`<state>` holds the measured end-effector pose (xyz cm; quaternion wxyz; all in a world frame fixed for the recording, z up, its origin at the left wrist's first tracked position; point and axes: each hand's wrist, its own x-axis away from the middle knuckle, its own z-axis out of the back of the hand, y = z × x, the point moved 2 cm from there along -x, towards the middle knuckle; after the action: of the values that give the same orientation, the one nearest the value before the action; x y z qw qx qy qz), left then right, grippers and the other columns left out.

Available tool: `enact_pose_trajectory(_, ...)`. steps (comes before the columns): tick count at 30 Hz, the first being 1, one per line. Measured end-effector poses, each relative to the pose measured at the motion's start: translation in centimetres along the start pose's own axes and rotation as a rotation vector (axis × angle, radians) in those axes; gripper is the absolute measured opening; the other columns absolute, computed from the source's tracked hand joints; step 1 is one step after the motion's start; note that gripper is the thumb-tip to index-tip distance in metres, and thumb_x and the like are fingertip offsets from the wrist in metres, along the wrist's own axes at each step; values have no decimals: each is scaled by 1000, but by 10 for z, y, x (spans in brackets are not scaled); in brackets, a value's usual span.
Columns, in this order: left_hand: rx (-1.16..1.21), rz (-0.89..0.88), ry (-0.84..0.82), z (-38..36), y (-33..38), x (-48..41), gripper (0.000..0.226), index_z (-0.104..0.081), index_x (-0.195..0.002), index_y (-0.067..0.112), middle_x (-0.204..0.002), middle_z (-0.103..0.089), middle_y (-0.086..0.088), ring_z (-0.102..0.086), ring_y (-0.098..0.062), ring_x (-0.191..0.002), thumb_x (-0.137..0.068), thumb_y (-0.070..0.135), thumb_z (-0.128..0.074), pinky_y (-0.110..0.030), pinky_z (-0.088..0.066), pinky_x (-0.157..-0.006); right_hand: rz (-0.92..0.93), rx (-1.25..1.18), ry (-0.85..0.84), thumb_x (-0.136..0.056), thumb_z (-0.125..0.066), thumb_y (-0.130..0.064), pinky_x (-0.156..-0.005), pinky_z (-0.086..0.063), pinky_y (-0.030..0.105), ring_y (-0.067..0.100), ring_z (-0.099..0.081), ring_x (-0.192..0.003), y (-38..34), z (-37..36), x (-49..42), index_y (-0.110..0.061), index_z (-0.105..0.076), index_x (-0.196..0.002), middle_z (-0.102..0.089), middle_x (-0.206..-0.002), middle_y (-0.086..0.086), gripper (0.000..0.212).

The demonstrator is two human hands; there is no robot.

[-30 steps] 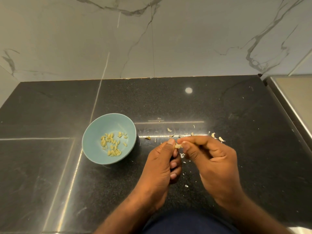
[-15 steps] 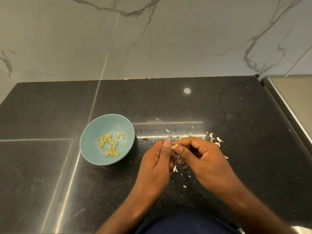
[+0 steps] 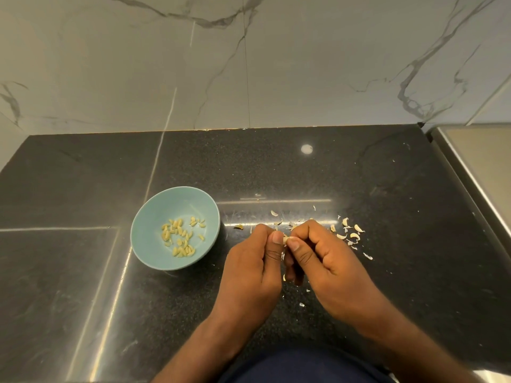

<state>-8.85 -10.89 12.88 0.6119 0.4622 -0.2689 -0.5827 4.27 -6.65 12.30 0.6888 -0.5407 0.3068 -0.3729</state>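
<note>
My left hand (image 3: pixel 253 266) and my right hand (image 3: pixel 329 261) meet above the black counter, thumbs tip to tip. Between the thumbs and forefingers they pinch one small pale seed (image 3: pixel 285 239), mostly hidden by the fingertips. A light blue bowl (image 3: pixel 154 217) stands to the left of my hands and holds several peeled yellowish kernels (image 3: pixel 181 239). Pale shell fragments (image 3: pixel 351 233) lie scattered on the counter just beyond and to the right of my right hand.
The black stone counter (image 3: pixel 83 286) ends at a marble wall (image 3: pixel 249 64) behind. A steel ledge (image 3: pixel 481 172) runs along the right side. A few tiny shell bits (image 3: pixel 302 304) lie under my hands near the front.
Both hands stay together on the seed. A shell fragment that showed below the thumbs half a second ago is now hidden or gone.
</note>
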Motion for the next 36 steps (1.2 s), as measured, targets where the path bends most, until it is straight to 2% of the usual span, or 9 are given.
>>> enact_pose_trajectory(3, 214, 152, -36, -2, -2, 0, 36, -52, -75, 19, -60, -53, 12, -48, -2, -54, -103, 38, -41, -18, -40, -54, 91, 83, 48, -101, -50, -25, -57, -51, 24, 12, -62, -62, -1, -1, 1, -15, -58, -90, -63, -70, -7, 18)
enact_pose_trajectory(8, 311, 238, -53, -3, -2, 1, 36, -55, -79, 13, -59, -50, 4, -45, -9, -54, -98, 41, -43, -24, -42, -54, 112, 92, 117, -100, -50, -34, -55, -51, 45, 22, -60, -61, 4, 2, 3, -17, -59, -92, -61, -71, 6, 21)
enact_pose_trajectory(15, 200, 133, -54, 2, -2, 0, 22, -57, -82, 27, -65, -56, 7, -50, -6, -58, -98, 39, -47, -23, -45, -54, 87, 34, 95, -95, -52, -44, -55, -54, 32, 18, -61, -61, 0, 3, 1, -29, -59, -86, -62, -71, -1, 19)
enact_pose_trajectory(19, 357, 247, -78, 0, 0, 0, 35, -56, -79, 15, -58, -51, 4, -46, -9, -53, -100, 41, -46, -21, -41, -53, 133, 88, 96, -97, -52, -41, -55, -52, 44, 21, -60, -61, 1, 3, 4, -29, -57, -89, -61, -72, 1, 15)
enact_pose_trajectory(25, 560, 421, -105, -1, 8, 2, 32, -55, -79, 10, -59, -48, 0, -41, -9, -48, -91, 37, -47, -17, -36, -47, 248, 292, 155, -98, -54, -35, -53, -45, 33, 15, -53, -59, 4, 9, 3, -19, -61, -89, -56, -69, -7, 20)
enact_pose_trajectory(30, 596, 444, -97, -1, 6, 2, 30, -54, -78, 10, -60, -48, 1, -39, -9, -49, -102, 25, -44, -17, -34, -47, 169, 263, 247, -98, -58, -27, -54, -51, 34, 14, -61, -62, 5, 15, 3, -23, -63, -95, -64, -75, -8, 8)
enact_pose_trajectory(33, 523, 404, -83, 0, 4, 0, 31, -57, -79, 10, -60, -50, 2, -42, -7, -50, -101, 29, -47, -18, -38, -50, 29, 130, 250, -96, -63, -11, -65, -58, 27, 13, -71, -74, 2, 18, 2, -30, -60, -122, -73, -97, -13, 33)
enact_pose_trajectory(34, 492, 388, -76, 0, 3, -1, 32, -58, -80, 9, -60, -51, 3, -43, -6, -51, -99, 33, -48, -18, -39, -51, 8, 86, 261, -94, -64, -10, -66, -58, 25, 13, -71, -73, -1, 19, 2, -27, -62, -122, -75, -97, -12, 32)
enact_pose_trajectory(36, 413, 340, -62, 1, 0, -1, 37, -59, -81, 8, -60, -53, 4, -45, -6, -52, -95, 40, -49, -20, -40, -52, -22, 4, 275, -90, -67, -23, -59, -56, 25, 14, -69, -63, -7, 21, 2, -20, -71, -103, -76, -84, -3, 14)
